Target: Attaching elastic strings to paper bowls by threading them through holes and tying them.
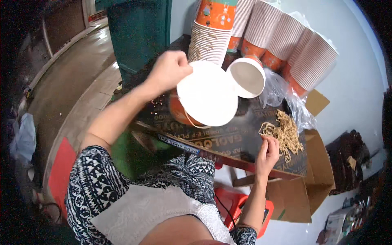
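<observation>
An orange and white paper bucket (208,94) stands before me, its round white end facing up and too bright to show detail. A thin tan string handle (197,125) bows out along its near side. My left hand (169,72) is closed at the bucket's upper left edge, fingers curled and slightly blurred. What those fingers pinch, if anything, is hidden. To the right, a tangled heap of tan strings (288,136) lies on the tabletop. My right hand (267,157) pinches a string at the heap's left edge between thumb and fingertips.
Another paper bucket (248,77) lies tipped, its mouth toward me. Behind stand tall stacks of nested buckets (210,43), some in clear plastic (273,92). The dark printed tabletop (228,141) ends close to my lap. An open cardboard box (292,200) and a red stool (224,196) are below.
</observation>
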